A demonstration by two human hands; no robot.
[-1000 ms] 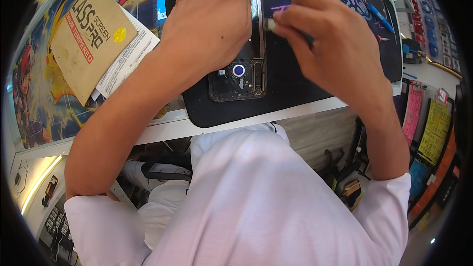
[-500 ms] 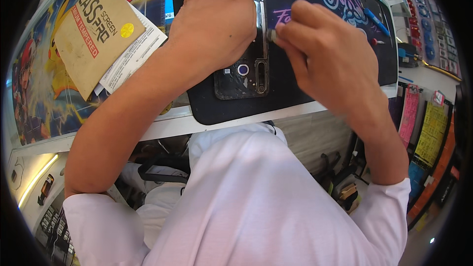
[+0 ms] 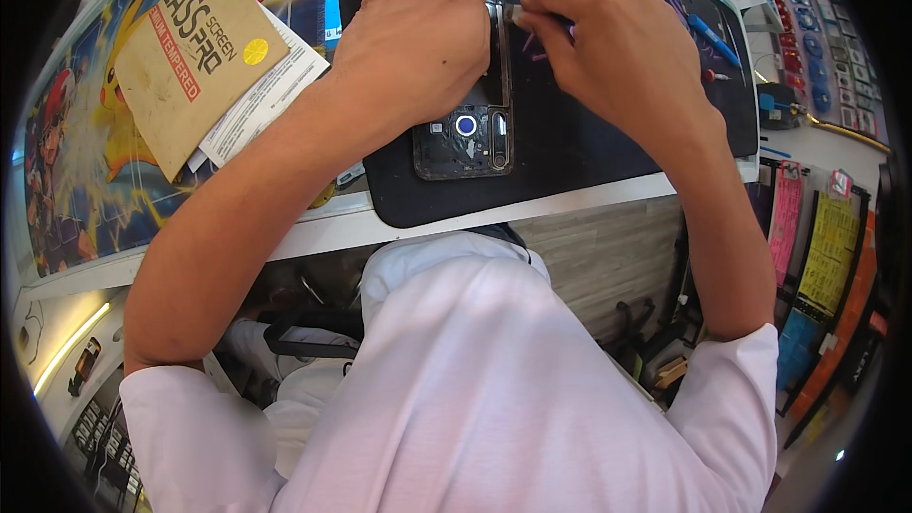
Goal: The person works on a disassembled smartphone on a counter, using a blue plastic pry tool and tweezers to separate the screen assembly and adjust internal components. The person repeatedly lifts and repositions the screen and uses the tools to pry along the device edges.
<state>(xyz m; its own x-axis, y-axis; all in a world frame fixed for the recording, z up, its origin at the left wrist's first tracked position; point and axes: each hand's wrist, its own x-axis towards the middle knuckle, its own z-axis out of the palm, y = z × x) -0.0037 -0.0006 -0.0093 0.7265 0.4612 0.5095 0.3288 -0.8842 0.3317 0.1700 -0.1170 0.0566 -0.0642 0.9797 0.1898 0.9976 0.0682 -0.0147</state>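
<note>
A dark smartphone [image 3: 465,147] with its back cover off lies on a black mat [image 3: 570,147], its camera end toward me. My left hand [image 3: 423,38] covers most of its left side, its fingers curled around the far part and steadying it. Close to the phone's right edge, my right hand [image 3: 622,43] pinches a small thin greyish piece [image 3: 517,14] between thumb and fingertips. The piece points at the phone's side; whether it touches cannot be made out. The phone's far end is hidden under my left hand.
A tan cardboard envelope [image 3: 195,66] and white printed papers [image 3: 261,100] lie on a colourful cartoon mat [image 3: 71,180] at left. Right of my right hand are a blue pen-like tool [image 3: 712,38] and a small red-tipped tool [image 3: 717,77]. Goods hang at the far right.
My right hand has moved away from me along the phone's right edge, keeping its pinch on the small piece. My left hand stays on the phone. The view has shifted slightly.
</note>
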